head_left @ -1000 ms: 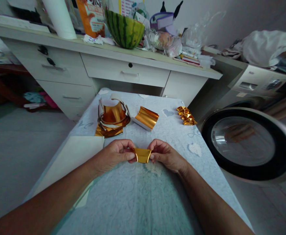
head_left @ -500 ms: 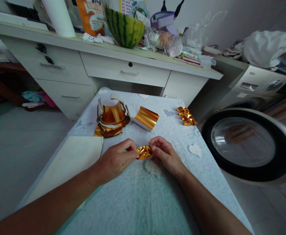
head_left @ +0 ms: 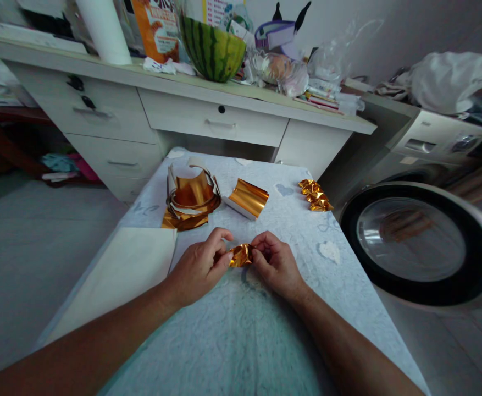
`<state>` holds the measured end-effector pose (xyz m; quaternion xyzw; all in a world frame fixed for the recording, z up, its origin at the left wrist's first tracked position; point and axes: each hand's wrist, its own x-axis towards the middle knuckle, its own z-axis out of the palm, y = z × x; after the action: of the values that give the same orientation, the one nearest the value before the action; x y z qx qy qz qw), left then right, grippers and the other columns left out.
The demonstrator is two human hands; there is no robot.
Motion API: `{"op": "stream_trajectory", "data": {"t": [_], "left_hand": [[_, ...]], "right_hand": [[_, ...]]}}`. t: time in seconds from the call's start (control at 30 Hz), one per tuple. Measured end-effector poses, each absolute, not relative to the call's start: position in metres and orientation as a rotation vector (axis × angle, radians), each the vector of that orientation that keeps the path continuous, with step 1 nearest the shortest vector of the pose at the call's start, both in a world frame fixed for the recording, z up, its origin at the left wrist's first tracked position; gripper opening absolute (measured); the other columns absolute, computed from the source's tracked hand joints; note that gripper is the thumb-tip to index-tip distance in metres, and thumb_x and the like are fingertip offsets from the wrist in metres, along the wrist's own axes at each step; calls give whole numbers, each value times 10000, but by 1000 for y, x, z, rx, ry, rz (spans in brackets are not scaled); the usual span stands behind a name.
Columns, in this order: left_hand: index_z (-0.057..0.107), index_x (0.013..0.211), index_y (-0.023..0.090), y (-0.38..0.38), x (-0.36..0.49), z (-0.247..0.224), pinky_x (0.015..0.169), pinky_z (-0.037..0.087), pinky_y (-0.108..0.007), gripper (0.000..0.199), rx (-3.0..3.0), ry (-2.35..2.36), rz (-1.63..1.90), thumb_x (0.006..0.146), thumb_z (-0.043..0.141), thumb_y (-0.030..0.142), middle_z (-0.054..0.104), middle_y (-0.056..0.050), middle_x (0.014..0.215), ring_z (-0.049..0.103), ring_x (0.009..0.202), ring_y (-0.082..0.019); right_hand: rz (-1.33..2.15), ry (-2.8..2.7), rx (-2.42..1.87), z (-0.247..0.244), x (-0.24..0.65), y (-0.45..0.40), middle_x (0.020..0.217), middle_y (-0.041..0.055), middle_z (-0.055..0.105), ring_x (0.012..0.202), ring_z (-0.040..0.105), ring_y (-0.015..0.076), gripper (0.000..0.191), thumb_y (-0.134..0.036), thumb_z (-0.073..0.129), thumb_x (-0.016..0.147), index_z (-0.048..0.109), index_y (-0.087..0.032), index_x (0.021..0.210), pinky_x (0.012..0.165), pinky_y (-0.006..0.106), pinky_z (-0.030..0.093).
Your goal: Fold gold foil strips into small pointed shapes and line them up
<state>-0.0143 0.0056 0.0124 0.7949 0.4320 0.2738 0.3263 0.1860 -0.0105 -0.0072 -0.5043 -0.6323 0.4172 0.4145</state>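
Observation:
A small folded piece of gold foil (head_left: 241, 256) is held between my two hands, just above the patterned tablecloth (head_left: 241, 335). My left hand (head_left: 201, 263) has its thumb and a finger at the foil's left end, with the index finger raised off it. At the right end, my right hand (head_left: 277, 263) pinches the foil between thumb and curled fingers. Beyond them lies a curved gold foil sheet (head_left: 249, 197) with a white edge. Several finished-looking twisted gold foil pieces (head_left: 315, 195) sit in a row at the far right.
A pile of gold sheets and curled strips (head_left: 193, 192) stands at the back left of the table. Pale paper (head_left: 121, 269) lies along the left edge. Behind is a white counter (head_left: 178, 107) bearing half a watermelon (head_left: 212, 52). An open washing-machine door (head_left: 416, 242) juts in at right.
My left index finger has lifted away from the foil and my left hand has opened slightly. The foil has shifted a little to the left, with my right hand still on it.

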Motion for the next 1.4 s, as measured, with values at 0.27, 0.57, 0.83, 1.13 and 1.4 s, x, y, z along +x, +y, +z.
{"op": "stream_trajectory", "data": {"t": [0.27,0.57,0.83,1.13,1.4], "left_hand": [[534,814,203,9,-11,17,579,339,-238,145,2033,1228,632,910,443,262,599,31,644,566,615,-144],[526,822,198,7,-12,17,582,341,-236,160,2029,1160,752,928,432,273,557,49,629,536,597,-129],[526,816,199,7,-11,18,578,350,-233,180,1958,1111,729,934,431,297,560,49,630,534,598,-127],[533,817,194,6,-11,17,569,339,-231,179,1958,1153,775,932,450,304,532,55,607,511,578,-122],[525,831,195,6,-10,18,584,342,-237,160,1987,1164,730,937,437,276,549,53,628,533,594,-124]], "right_hand": [[946,-1694,-1303,-4,180,-15,641,-38,581,518,503,95,69,-192,552,844,556,-216,908,489,204,362],[906,-1716,-1317,-1,179,-17,633,-45,587,523,517,98,71,-174,526,836,523,-219,892,504,201,365],[807,-1806,-1354,4,177,-17,612,-47,581,518,521,105,85,-143,476,826,498,-218,859,522,208,354],[763,-1877,-1364,4,175,-19,620,-47,572,517,511,108,89,-141,476,832,485,-225,859,534,211,351],[754,-1885,-1387,2,176,-19,616,-51,566,506,497,108,114,-126,461,822,475,-225,878,528,215,333]]}}
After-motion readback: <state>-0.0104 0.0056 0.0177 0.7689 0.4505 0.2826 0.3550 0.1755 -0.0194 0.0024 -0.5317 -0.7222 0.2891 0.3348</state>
